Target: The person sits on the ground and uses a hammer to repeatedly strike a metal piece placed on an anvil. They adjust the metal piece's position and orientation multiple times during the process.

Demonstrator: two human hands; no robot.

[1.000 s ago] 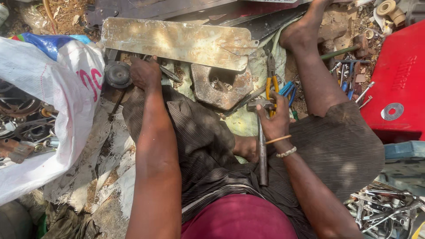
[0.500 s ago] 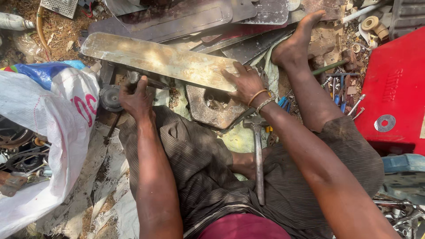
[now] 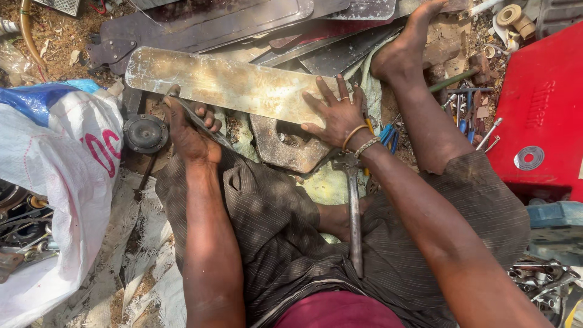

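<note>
White sack (image 3: pixel 54 182) with pink print sits far left. Left hand (image 3: pixel 188 130) is clenched around a thin metal rod (image 3: pixel 203 124). The tarnished fan blade (image 3: pixel 231 85) runs left-right, tilting slightly down rightward; right hand (image 3: pixel 337 112) presses flat on it, grip released. Red metal box (image 3: pixel 540 115) far right.

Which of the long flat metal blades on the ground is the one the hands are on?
The pale, tarnished brass-coloured blade nearest the person: right hand lies flat on it, left hand at its lower edge. The dark blades behind lie untouched.
</note>
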